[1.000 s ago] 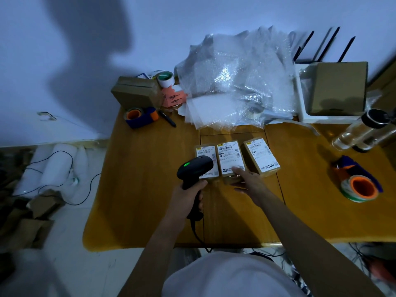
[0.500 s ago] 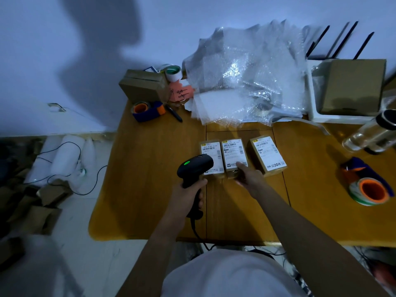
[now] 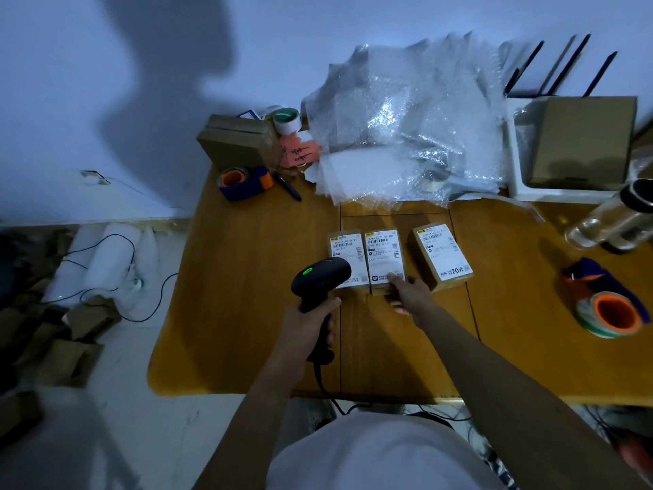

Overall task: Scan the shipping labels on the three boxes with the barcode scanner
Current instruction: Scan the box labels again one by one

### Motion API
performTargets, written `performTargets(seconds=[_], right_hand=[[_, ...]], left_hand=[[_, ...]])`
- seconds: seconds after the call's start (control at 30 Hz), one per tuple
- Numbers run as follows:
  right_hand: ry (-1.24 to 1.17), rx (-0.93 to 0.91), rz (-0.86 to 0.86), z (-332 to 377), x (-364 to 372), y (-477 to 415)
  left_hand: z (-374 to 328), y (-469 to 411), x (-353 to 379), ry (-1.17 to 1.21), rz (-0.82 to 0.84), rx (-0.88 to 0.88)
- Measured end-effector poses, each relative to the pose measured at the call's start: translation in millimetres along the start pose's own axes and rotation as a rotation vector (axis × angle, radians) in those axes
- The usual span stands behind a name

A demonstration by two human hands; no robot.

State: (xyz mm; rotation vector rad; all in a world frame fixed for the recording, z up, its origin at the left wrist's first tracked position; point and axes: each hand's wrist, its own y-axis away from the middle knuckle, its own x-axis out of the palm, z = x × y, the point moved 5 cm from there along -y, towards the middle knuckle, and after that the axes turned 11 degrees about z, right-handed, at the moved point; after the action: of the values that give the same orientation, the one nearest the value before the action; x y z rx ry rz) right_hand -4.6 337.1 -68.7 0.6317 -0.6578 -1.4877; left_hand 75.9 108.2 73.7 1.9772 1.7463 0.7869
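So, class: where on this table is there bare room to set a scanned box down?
Bare wood lies left of the three boxes, below the blue tape dispenser, and between the right box and the orange tape roll. The back edge is crowded with bubble wrap.

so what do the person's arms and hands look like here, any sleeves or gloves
Both hands are bare: no gloves on the left hand or the right hand. I can make out no rings, watch or wristband, though the light is dim. Both forearms are uncovered along their whole visible length, so no sleeve reaches them. At the bottom of the view the person wears a plain white top.
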Motion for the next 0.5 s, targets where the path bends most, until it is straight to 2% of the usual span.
performTargets(seconds=[0.3, 0.5], right_hand=[[0.159, 0.031, 0.0, -4, 7, 3], [0.565, -0.126, -0.165, 17, 3, 13]], left_hand=[[2, -1, 1, 0.009, 0.013, -0.004], [4, -5, 2, -0.017, 0.002, -0.011]])
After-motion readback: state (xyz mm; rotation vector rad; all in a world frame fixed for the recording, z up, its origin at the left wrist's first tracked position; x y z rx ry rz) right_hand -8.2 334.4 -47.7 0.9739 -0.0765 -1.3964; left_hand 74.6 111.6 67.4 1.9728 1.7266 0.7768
